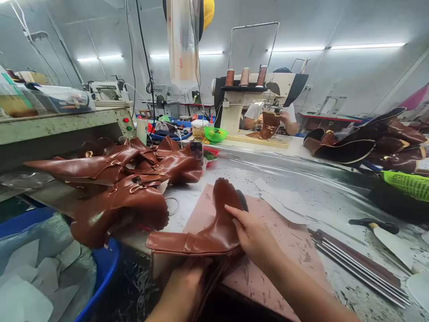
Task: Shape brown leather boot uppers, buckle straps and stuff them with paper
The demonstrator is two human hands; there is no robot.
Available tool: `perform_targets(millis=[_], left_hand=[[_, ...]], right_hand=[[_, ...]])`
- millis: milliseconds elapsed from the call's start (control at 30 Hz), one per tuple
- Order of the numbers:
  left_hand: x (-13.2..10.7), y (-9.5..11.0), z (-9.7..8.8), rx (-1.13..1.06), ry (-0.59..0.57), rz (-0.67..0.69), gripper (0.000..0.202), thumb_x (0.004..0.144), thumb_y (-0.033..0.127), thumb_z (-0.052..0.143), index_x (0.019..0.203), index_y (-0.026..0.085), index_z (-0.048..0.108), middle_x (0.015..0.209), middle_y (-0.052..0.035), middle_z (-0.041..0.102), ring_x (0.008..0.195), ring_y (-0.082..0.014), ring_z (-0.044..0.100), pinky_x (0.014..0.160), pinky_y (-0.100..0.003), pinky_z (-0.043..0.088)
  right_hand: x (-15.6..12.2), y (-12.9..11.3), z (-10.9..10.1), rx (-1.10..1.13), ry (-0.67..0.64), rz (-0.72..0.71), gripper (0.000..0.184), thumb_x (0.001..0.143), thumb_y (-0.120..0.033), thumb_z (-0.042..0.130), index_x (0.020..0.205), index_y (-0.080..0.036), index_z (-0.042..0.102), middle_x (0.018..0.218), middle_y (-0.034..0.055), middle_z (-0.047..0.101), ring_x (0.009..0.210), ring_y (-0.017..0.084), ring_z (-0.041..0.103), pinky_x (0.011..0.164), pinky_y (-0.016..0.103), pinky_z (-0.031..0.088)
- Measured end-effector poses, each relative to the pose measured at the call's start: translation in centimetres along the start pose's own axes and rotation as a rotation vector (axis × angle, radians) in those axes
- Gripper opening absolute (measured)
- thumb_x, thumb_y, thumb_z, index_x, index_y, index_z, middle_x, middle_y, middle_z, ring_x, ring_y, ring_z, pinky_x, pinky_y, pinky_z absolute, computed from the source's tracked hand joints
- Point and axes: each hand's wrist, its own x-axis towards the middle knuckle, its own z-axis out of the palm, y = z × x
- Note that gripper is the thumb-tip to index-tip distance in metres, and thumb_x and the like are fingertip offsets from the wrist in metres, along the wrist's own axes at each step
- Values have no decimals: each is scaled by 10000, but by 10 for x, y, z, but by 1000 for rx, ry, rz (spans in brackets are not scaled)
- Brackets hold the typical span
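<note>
A brown leather boot upper (214, 228) lies across a pinkish cutting mat (288, 241) at the table's near edge. My right hand (253, 235) rests on its right side, fingers pressed flat against the leather and curled over its edge. My left hand (186, 284) is below the piece at the table's front edge, gripping its lower part from underneath; its fingers are mostly hidden.
A heap of brown boot uppers (127, 179) sits to the left, more dark ones (372, 143) at the right. A blue bin (103, 268) with scraps is lower left. A knife (385, 235) and metal strips (358, 264) lie right. Another person (284, 118) works at a sewing machine (254, 98) behind.
</note>
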Motion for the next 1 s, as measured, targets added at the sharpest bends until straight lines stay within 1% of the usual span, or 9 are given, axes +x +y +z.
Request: perform_targets(millis=[100,200,367,567,633,700,767,867,1000], left_hand=[[-20,-4,-21,20,33,53,237,879,231,459,1001,228,662,793,-24,680,681,-131,655,641,-184,546],[-34,-8,-33,-11,111,-121,143,834,215,544,875,227,681,691,6,665,587,-121,646,547,-167,537],[-33,5,-43,-72,187,192,237,887,156,435,915,212,664,837,-52,696,739,-156,671,629,-212,550],[39,69,-85,272,-244,639,257,881,111,368,967,120,610,667,-58,606,582,-165,578,503,-268,472],[70,92,-85,411,-348,710,201,867,177,421,876,139,619,639,-34,571,520,-159,532,441,-267,415],[97,110,-75,499,-426,751,155,835,198,473,807,154,619,671,-27,572,515,-146,520,409,-257,365],[118,124,-57,546,-477,803,143,821,198,496,755,154,616,691,-30,580,549,-148,534,416,-259,351],[136,138,-33,580,-528,845,169,830,203,496,713,155,608,698,-35,593,583,-157,550,433,-266,343],[143,151,-25,465,-492,755,197,892,248,410,985,174,568,839,-28,605,626,-157,556,498,-261,379]], right_hand=[[-3,8,-8,25,49,97,427,834,-164,370,1210,-187,573,1165,72,636,1062,231,597,883,378,503],[0,8,-13,93,27,150,437,813,-162,396,1211,-192,573,1183,67,625,1093,238,576,925,396,473],[2,20,-14,303,49,305,417,765,-211,472,1159,-200,609,1183,58,625,1120,242,551,967,401,426],[-7,66,-22,535,98,352,414,708,-376,569,1055,-167,652,1022,100,669,882,262,640,738,405,521],[-21,71,-33,459,206,348,370,695,-411,594,957,-160,668,1044,123,633,1016,308,567,825,467,466],[-42,65,-47,313,494,226,303,760,-425,549,903,-173,640,1098,132,566,1135,314,458,916,500,375],[-67,46,-61,132,722,-104,279,858,-417,442,901,-184,589,1028,120,550,1042,277,497,874,467,389],[-98,13,-73,-68,301,-630,349,867,-476,430,911,-156,563,789,79,576,745,221,550,668,360,441],[-107,0,-81,-370,243,-622,169,849,-89,448,749,-147,571,583,28,540,567,160,462,543,285,362]])
